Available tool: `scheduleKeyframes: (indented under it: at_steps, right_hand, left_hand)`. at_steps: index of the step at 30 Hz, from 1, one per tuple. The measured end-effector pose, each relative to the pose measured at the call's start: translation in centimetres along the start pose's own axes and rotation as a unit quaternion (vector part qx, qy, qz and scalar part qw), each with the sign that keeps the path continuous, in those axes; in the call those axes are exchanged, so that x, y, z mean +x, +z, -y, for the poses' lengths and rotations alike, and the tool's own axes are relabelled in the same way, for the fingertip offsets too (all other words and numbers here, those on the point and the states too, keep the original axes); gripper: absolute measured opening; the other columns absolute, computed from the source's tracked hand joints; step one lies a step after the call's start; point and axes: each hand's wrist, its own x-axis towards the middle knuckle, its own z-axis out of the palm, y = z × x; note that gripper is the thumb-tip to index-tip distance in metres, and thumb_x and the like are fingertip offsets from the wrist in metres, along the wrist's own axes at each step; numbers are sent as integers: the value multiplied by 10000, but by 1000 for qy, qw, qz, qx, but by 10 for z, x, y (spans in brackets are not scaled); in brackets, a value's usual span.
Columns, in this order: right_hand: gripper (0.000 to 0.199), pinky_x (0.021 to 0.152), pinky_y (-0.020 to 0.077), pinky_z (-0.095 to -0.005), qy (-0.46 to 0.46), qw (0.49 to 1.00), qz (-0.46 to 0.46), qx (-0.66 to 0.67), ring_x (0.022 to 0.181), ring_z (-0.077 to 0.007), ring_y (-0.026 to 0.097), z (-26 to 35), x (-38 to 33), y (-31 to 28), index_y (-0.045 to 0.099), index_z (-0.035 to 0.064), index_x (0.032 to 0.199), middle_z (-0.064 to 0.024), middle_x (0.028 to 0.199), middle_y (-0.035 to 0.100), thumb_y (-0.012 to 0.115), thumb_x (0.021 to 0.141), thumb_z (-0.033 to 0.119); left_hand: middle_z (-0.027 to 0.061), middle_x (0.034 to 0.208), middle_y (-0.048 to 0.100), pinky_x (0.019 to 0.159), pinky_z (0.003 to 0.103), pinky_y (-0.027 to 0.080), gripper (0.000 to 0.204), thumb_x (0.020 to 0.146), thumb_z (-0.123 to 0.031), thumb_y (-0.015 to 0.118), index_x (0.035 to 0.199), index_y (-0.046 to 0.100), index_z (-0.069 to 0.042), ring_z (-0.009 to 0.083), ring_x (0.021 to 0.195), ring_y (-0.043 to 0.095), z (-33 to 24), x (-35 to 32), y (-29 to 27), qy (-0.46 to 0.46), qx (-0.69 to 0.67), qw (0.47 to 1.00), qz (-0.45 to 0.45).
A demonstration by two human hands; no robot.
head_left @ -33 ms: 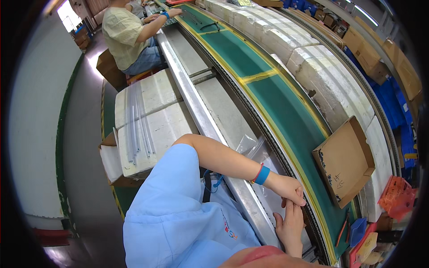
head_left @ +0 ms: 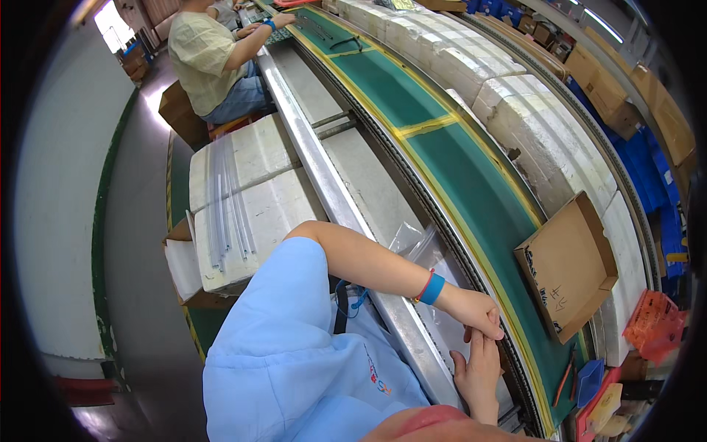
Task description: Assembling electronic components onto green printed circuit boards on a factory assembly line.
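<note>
Co-worker's hand (head_left: 284, 20) shifted slightly left — left hand (head_left: 473, 309) curled, touching right hand (head_left: 479, 374) — cannot tell what grip pinches.

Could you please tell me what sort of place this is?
Probably a factory assembly line: a long green belt runs through the room, a co-worker sits alongside it, and blue bins stand beyond.

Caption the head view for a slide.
The left hand touches the right hand beside a green work surface, with a shallow, open cardboard box nearby.
</note>
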Motion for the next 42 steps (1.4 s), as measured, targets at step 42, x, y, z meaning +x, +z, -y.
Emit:
scheduleKeyframes:
  at_steps: [42]
  right_hand:
    - [833, 1058, 332, -454, 11, 1000, 12, 3, 1307, -452, 353, 3, 1, -4, 309, -26, 1421, -294, 1441, 313, 734, 712, 71]
  left_hand:
    - [96, 835, 684, 635, 287, 525, 455, 901, -402, 618, 1009, 623, 40, 164, 702, 667, 4, 4, -1, 5, 16, 1000, -2]
